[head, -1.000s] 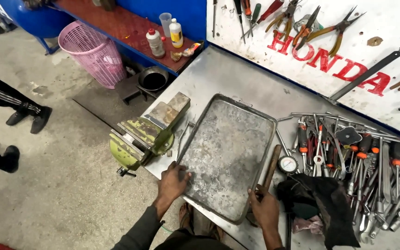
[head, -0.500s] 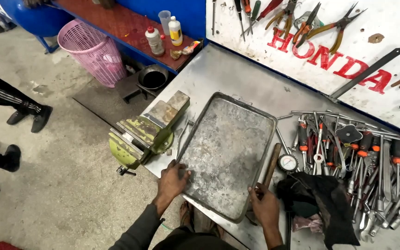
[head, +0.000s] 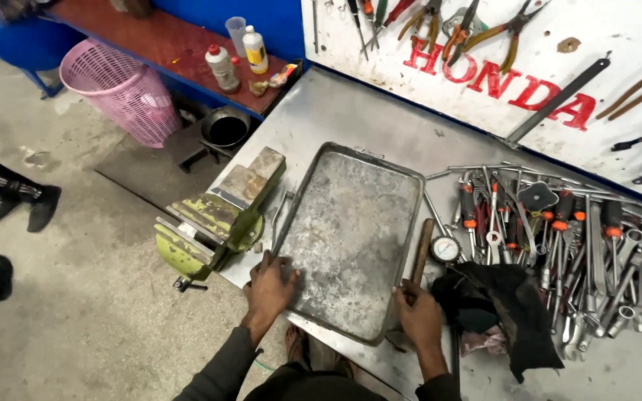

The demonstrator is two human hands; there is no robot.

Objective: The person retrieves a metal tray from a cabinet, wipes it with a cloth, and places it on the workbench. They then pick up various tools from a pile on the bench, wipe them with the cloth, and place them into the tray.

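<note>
Both hands on the metal tray [head: 354, 238] — left hand [head: 270, 286] gripping its near-left corner, right hand [head: 419, 315] closed on the near-right edge. The tray lies flat on the steel surface [head: 351, 111], green vise [head: 213, 223] just left, black rag [head: 495, 304] and spanners [head: 559, 223] right — tool board [head: 618, 44] beyond.

I see a repair workshop: a steel workbench [head: 351, 111], a green bench vise [head: 213, 219], heaped wrenches [head: 596, 245], and pliers [head: 484, 30] hung on a wall board
</note>
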